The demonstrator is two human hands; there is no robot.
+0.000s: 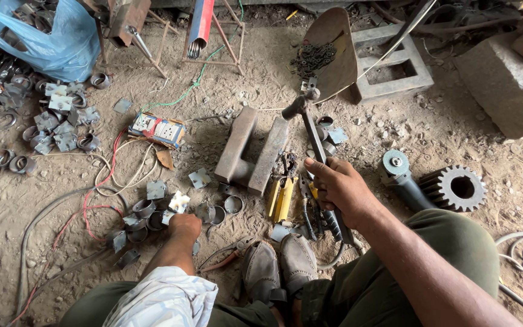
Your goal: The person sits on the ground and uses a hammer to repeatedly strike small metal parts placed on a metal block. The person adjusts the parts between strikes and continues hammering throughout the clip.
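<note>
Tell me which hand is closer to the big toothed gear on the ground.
Right. The right hand grips a hammer just left of the gear; the left hand is far across, on the small metal rings.

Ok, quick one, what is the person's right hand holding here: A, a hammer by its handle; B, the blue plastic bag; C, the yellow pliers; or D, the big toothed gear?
A: the right hand is wrapped around the handle of a hammer, whose head rests near the steel block, while the gear lies untouched further right on the ground.
</note>
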